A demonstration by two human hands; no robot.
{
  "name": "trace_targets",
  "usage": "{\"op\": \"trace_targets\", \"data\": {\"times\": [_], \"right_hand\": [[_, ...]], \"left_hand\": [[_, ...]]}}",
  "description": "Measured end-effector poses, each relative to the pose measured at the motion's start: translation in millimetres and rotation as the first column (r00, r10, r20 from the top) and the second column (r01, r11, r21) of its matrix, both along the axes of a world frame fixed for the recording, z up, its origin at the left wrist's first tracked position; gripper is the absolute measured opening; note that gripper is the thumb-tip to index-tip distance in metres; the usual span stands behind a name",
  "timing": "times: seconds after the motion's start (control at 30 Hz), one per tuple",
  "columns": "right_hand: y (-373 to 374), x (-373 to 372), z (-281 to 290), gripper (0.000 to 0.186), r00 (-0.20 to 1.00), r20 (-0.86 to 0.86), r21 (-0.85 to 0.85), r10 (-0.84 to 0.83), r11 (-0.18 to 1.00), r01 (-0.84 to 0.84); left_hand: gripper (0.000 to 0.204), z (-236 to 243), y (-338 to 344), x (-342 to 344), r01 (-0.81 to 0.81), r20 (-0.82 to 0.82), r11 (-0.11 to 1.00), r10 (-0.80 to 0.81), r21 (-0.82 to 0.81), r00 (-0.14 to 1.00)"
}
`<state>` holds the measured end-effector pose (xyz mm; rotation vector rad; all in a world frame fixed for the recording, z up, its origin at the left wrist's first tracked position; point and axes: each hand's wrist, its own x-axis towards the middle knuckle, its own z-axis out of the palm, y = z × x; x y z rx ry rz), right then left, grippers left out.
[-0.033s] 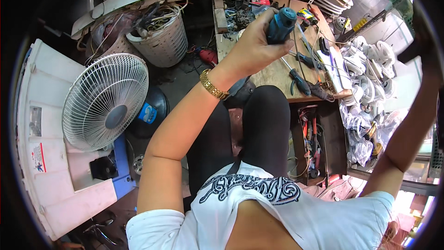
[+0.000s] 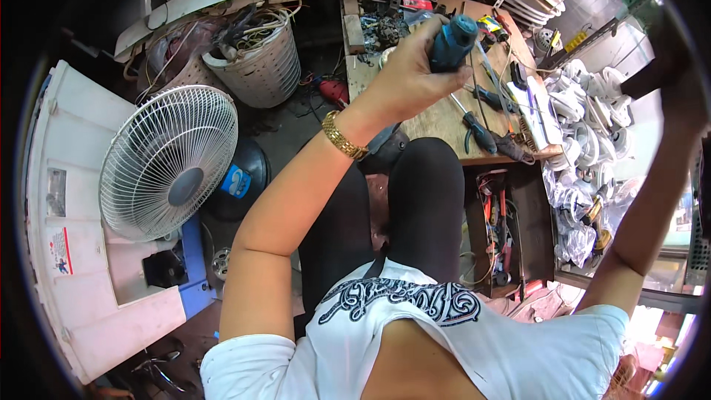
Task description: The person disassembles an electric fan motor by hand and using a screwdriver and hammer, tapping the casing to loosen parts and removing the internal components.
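Note:
My left hand (image 2: 422,74) grips a blue-and-black handled tool (image 2: 452,41) above a wooden workbench (image 2: 441,126), its round end pointing up toward the camera. Below it on the bench lie a screwdriver (image 2: 465,112), pliers (image 2: 478,133) and other hand tools. My right hand (image 2: 674,92) is raised at the dark right rim, beside the shelving; its fingers, and anything in them, are too shadowed to make out.
A white fan (image 2: 155,159) stands at left beside white panels (image 2: 74,141). Wire-filled baskets (image 2: 259,74) sit behind it. Several white plastic parts (image 2: 589,148) crowd the bench's right side. A dark drawer (image 2: 529,230) of tools is under the bench.
My right hand and the dark shape at it have shifted very slightly; my left hand and its tool have barely moved.

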<state>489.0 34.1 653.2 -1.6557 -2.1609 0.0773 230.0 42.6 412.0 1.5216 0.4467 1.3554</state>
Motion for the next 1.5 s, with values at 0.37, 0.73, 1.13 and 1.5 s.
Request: {"op": "trace_targets", "data": {"times": [0.37, 0.73, 1.13, 1.5], "right_hand": [[-10.7, -4.0, -26.8, 0.029, 0.992, -0.096, 0.035, 0.086, 0.996, -0.083], [-17.0, -19.5, -57.1, 0.032, 0.98, -0.112, 0.032, 0.162, 0.987, -0.159], [-20.3, -25.7, -72.7, 0.034, 0.979, -0.089, 0.034, 0.184, 0.983, -0.181], [-18.1, -16.0, -80.8, 0.037, 0.974, -0.114, 0.05, 0.195, 0.981, -0.19]], "left_hand": [[0.045, -1.6, -0.4, 0.9, -0.034, -0.048, 0.999, 0.035, 0.026, 0.998], [0.044, -9.3, 6.3, 4.9, -0.067, -0.078, 0.997, 0.069, 0.031, 0.995], [0.045, -5.8, 1.3, 1.5, -0.047, -0.14, 0.996, 0.036, -0.08, 0.989], [0.045, -13.3, 11.3, 10.7, -0.066, -0.145, 0.998, 0.067, 0.012, 0.987]]}}
